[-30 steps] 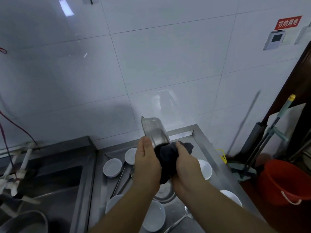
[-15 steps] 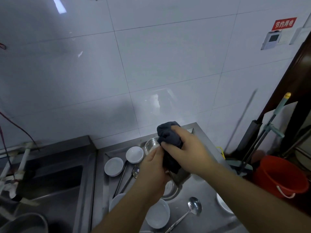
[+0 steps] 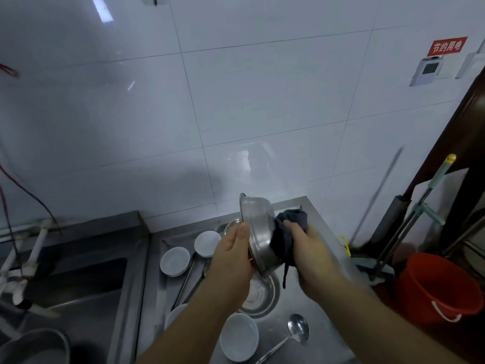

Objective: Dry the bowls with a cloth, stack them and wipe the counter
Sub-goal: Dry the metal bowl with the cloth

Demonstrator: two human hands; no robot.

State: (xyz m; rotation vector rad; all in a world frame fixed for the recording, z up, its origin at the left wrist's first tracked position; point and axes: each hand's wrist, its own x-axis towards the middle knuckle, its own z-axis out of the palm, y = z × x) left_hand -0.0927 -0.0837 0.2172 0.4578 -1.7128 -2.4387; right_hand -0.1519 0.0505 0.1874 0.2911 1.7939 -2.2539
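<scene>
Head view looks down on a steel counter [image 3: 322, 306] set against a white tiled wall [image 3: 236, 101], and everything here is placed from that counter. Far to its left sits a sunken steel sink [image 3: 86, 279] with white pipes [image 3: 34, 256] along its left side and the rim of a grey pot [image 3: 34, 345] in its near corner. On the counter's left part lie 2 small white dishes [image 3: 175, 260], one [image 3: 207, 243] just behind the other, with long metal handles [image 3: 189, 279] running between them and the near edge. Above the counter's middle the left hand [image 3: 231, 261] grips the rim of a steel bowl [image 3: 258, 235], thumb up along the edge, holding it tilted on its side. Directly under it a 2nd steel bowl [image 3: 258, 295] rests flat on the counter. Nearer the front edge stands a white bowl [image 3: 238, 337], and beside it a ladle [image 3: 298, 331] lies with its cup up. Just right of the raised bowl the right hand [image 3: 312, 256] clutches a dark cloth [image 3: 287, 232], bunched and pressed against the bowl's outer side, with a thread hanging down. Off the counter's right end stand mop handles [image 3: 417, 214] and a red bucket [image 3: 435, 287] on the floor. High on the wall above that end hang a red sign [image 3: 447, 46] and a small white panel [image 3: 427, 70].
</scene>
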